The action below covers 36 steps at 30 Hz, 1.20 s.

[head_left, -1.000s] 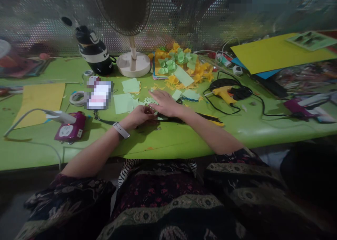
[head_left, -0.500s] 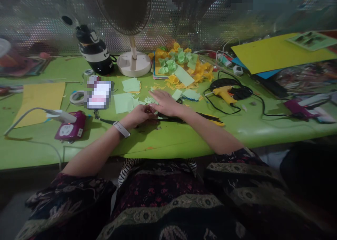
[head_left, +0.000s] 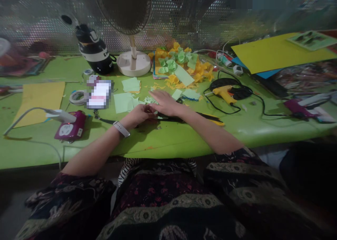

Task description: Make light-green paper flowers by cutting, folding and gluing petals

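Note:
My left hand [head_left: 139, 114], with a white watch band [head_left: 121, 129] at its wrist, is closed in a pinch near the table's front. What it pinches, if anything, is hidden by the fingers. My right hand [head_left: 165, 104] lies just beside it, palm down, fingers stretched out flat over small light green paper scraps [head_left: 149, 99]. Its thumb side meets the left fingertips. Under the right wrist runs a long dark strip [head_left: 172, 119]. A black-and-yellow long item [head_left: 217, 120] pokes out beyond the right forearm. Light green paper squares [head_left: 122, 103] lie left of the hands.
Behind the hands are a heap of orange and green folded paper flowers [head_left: 181, 59], a fan base [head_left: 133, 65] and a black bottle [head_left: 97, 57]. To the right rests a yellow glue gun [head_left: 225, 92] with its cord. A purple power adapter [head_left: 71, 126], phone [head_left: 100, 94] and tape roll [head_left: 78, 97] lie left.

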{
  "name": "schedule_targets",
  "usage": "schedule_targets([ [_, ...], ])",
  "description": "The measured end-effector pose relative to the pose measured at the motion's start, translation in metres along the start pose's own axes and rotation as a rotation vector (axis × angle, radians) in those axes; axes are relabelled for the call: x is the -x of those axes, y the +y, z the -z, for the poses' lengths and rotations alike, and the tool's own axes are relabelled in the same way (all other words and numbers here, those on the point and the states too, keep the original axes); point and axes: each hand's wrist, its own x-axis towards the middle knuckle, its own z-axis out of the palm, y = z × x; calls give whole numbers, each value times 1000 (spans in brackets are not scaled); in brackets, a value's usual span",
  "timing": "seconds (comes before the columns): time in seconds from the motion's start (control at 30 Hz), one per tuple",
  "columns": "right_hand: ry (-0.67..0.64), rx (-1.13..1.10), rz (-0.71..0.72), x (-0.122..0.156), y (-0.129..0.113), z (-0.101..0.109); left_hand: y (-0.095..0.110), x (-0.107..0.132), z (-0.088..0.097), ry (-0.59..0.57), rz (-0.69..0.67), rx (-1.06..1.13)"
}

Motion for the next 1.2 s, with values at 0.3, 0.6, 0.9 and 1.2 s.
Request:
schedule_targets([
  [0.3, 14, -13, 13, -1, 1, -1, 4, 1, -1, 1, 23, 14],
  [0.6, 12, 5, 5, -2, 1, -1, 0, -2, 2, -12, 18, 10],
  [0.9, 1, -16, 13, -1, 1, -1, 0, -3, 3, -22, 24, 14],
  [1.2, -38, 27, -31, 1, -6, 4, 2, -1, 0, 10, 28, -26],
])
